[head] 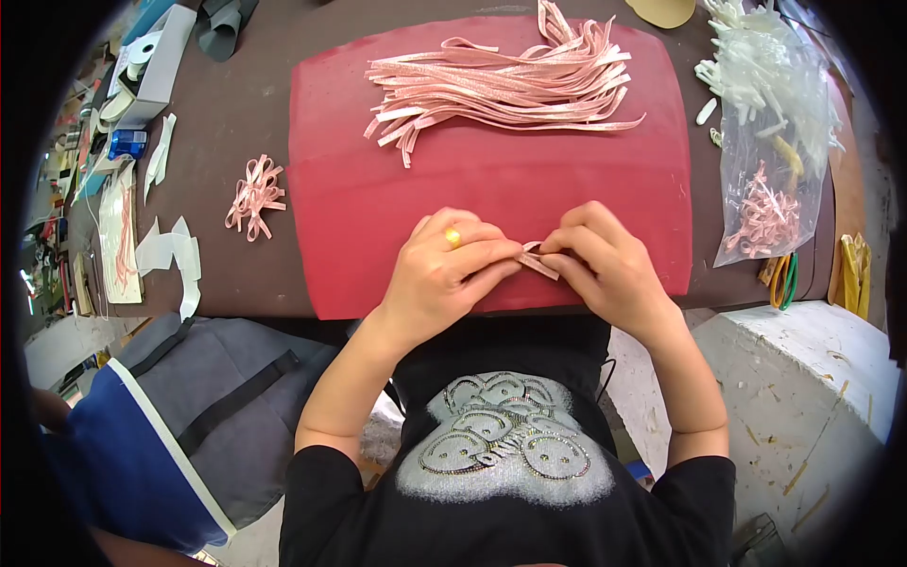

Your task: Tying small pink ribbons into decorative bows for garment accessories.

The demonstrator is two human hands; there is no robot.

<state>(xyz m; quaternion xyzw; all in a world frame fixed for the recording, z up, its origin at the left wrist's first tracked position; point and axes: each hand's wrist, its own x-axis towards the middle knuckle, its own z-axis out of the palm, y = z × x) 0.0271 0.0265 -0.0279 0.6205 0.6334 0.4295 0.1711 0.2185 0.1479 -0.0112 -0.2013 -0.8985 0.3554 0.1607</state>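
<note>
Between both hands, over the near part of a red mat, is a short pink strip, folded or looped; its exact shape is partly hidden by the fingers. My left hand, with a yellow ring, pinches its left end. My right hand pinches the upper right part between thumb and fingers. A bundle of long pink strips lies across the far part of the mat. Left of the mat sits a small pile of pink looped bows.
At the right lie a clear plastic bag with more pink bows and white pieces, and green-handled scissors. Along the left are white paper scraps, a blue container and a white box. Another person's blue garment shows at lower left.
</note>
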